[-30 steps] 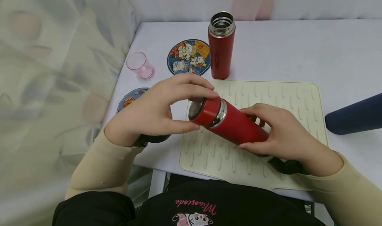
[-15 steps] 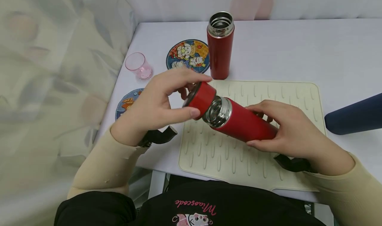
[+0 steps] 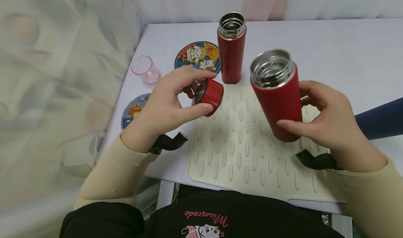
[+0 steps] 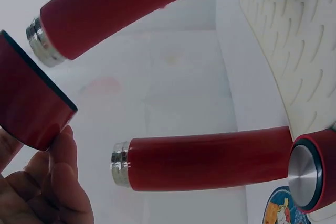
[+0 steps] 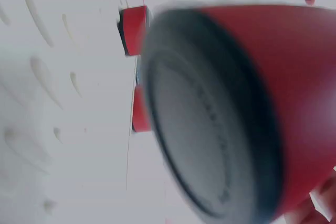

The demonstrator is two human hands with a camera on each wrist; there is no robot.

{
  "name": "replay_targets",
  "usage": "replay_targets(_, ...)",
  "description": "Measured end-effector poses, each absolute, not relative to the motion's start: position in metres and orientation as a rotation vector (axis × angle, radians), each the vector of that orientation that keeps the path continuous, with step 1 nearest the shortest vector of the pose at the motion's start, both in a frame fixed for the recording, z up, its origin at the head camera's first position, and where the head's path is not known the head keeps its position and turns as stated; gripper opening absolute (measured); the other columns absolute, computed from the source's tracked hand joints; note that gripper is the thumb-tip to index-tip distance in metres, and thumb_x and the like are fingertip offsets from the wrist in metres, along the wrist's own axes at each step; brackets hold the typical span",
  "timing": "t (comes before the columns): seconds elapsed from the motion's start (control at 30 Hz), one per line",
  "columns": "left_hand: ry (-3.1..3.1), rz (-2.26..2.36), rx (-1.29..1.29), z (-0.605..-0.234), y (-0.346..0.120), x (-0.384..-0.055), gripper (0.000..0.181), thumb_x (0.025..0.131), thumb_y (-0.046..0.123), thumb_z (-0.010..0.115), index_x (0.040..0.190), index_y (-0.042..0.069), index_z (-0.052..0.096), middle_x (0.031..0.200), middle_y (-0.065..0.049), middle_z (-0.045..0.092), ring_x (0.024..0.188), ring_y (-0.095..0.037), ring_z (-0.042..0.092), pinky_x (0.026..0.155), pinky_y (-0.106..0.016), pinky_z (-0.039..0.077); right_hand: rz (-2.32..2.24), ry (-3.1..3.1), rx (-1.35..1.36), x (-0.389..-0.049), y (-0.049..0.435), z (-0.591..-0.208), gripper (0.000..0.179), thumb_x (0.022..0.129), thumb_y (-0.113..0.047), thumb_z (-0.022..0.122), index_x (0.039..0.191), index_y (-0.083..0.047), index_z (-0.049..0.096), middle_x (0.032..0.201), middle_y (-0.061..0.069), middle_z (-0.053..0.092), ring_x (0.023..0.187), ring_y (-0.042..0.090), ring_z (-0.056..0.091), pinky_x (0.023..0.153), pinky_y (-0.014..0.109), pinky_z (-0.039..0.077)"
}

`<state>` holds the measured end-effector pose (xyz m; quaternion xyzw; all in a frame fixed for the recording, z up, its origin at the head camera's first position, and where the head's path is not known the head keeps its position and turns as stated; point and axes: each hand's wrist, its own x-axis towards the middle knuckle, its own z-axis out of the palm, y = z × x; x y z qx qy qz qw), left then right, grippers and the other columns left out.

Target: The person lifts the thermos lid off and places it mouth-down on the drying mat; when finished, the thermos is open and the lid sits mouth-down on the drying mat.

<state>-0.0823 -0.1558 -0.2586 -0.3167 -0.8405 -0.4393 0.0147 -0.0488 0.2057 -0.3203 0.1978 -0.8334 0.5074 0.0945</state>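
My left hand pinches a red thermos lid between thumb and fingers, left of the mat's middle. With my right hand I grip a red thermos by its side; it is tilted, lidless, its steel mouth up and its base raised above the cream mat. A second red thermos stands lidless behind the mat. In the left wrist view another red lid with a steel top sits near that thermos; my left hand hides it from the head view.
A pink glass stands at the left of the white table. Two round cartoon coasters lie near it, one blue and orange, the other blue. A dark blue bottle is at the right, partly behind my right hand.
The lid has come off the thermos and stays in my left hand. My right hand has carried the thermos up and right, turning its mouth upward.
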Motion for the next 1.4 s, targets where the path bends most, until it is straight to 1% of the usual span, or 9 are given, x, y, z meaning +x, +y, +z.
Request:
replay_targets(0.1, -2.662, -1.303, -1.001, -0.264, -0.151, -0.084, 0.058, 0.090, 0.028, 0.090, 0.143, 0.011, 0.074, 0.116, -0.003, 0.071, 0.104, -0.014, 0.060, 0.082, -0.036, 0.058, 1.703, -2.328, 0.440, -0.058, 0.207, -0.320, 0.074, 0.071, 0.016, 0.090, 0.141, -0.001, 0.072, 0.128, -0.005, 0.078, 0.111, 0.012, 0.072, 0.089, 0.015, 0.055)
replay_targets(0.23, -2.750, -1.241, -0.990, -0.272, -0.143, -0.085, 0.064, 0.090, 0.033, 0.092, 0.148, 0.015, 0.071, 0.127, -0.002, 0.071, 0.111, -0.013, 0.059, 0.085, -0.036, 0.059, 1.937, -2.141, 0.193, -0.073, 0.208, -0.319, 0.067, 0.080, 0.009, 0.088, 0.143, -0.005, 0.070, 0.131, 0.005, 0.077, 0.113, 0.018, 0.071, 0.088, 0.021, 0.055)
replay_targets(0.4, -2.887, -1.214, -0.964, -0.284, -0.132, -0.088, 0.069, 0.091, 0.038, 0.092, 0.153, 0.018, 0.067, 0.136, -0.001, 0.068, 0.117, -0.012, 0.060, 0.087, -0.034, 0.061, 1.953, -2.124, -0.097, -0.090, 0.207, -0.315, 0.066, 0.088, -0.003, 0.089, 0.148, -0.016, 0.066, 0.143, 0.004, 0.070, 0.124, 0.017, 0.066, 0.092, 0.023, 0.053)
replay_targets(0.6, -2.979, -1.198, -0.966, -0.303, -0.121, -0.095, 0.070, 0.091, 0.040, 0.093, 0.153, 0.022, 0.067, 0.143, 0.000, 0.065, 0.119, -0.012, 0.061, 0.092, -0.039, 0.064, 2.050, -2.024, -0.217, -0.110, 0.203, -0.315, 0.072, 0.087, -0.003, 0.092, 0.149, -0.019, 0.060, 0.151, 0.001, 0.064, 0.130, 0.017, 0.064, 0.097, 0.021, 0.055)
replay_targets(0.83, -3.052, -1.000, -1.085, -0.323, -0.103, -0.103, 0.069, 0.094, 0.041, 0.090, 0.156, 0.023, 0.065, 0.146, 0.000, 0.064, 0.133, -0.014, 0.058, 0.107, -0.036, 0.055, 1.980, -2.184, -0.392, -0.141, 0.207, -0.328, 0.075, 0.090, -0.011, 0.092, 0.153, -0.027, 0.053, 0.155, -0.008, 0.059, 0.136, 0.012, 0.058, 0.109, 0.027, 0.050)
replay_targets(0.93, -3.072, -0.894, -1.170, -0.329, -0.093, -0.105, 0.068, 0.095, 0.039, 0.089, 0.156, 0.023, 0.065, 0.145, 0.000, 0.064, 0.133, -0.016, 0.058, 0.108, -0.035, 0.053, 1.933, -2.253, -0.427, -0.151, 0.210, -0.335, 0.077, 0.090, -0.013, 0.092, 0.154, -0.030, 0.052, 0.156, -0.009, 0.058, 0.138, 0.012, 0.058, 0.114, 0.028, 0.050)
replay_targets(1.03, -3.076, -0.765, -1.269, -0.335, -0.082, -0.107, 0.067, 0.095, 0.037, 0.089, 0.156, 0.022, 0.065, 0.145, -0.001, 0.065, 0.131, -0.017, 0.059, 0.109, -0.033, 0.052, 1.882, -2.316, -0.457, -0.160, 0.212, -0.341, 0.078, 0.090, -0.016, 0.093, 0.153, -0.032, 0.051, 0.156, -0.009, 0.058, 0.137, 0.011, 0.058, 0.112, 0.028, 0.052)
replay_targets(1.17, -3.109, -0.559, -1.338, -0.343, -0.069, -0.108, 0.066, 0.098, 0.038, 0.086, 0.158, 0.026, 0.063, 0.149, 0.001, 0.063, 0.134, -0.017, 0.059, 0.112, -0.033, 0.050, 1.848, -2.371, -0.485, -0.168, 0.212, -0.346, 0.077, 0.090, -0.019, 0.093, 0.153, -0.034, 0.051, 0.154, -0.010, 0.057, 0.134, 0.010, 0.058, 0.108, 0.027, 0.054)
replay_targets(1.4, -3.120, -0.404, -1.365, -0.353, -0.052, -0.111, 0.063, 0.101, 0.038, 0.081, 0.160, 0.030, 0.061, 0.149, 0.001, 0.063, 0.132, -0.017, 0.059, 0.109, -0.036, 0.053, 1.860, -2.413, -0.490, -0.168, 0.212, -0.350, 0.079, 0.090, -0.021, 0.093, 0.154, -0.035, 0.049, 0.155, -0.011, 0.057, 0.135, 0.011, 0.058, 0.106, 0.027, 0.055)
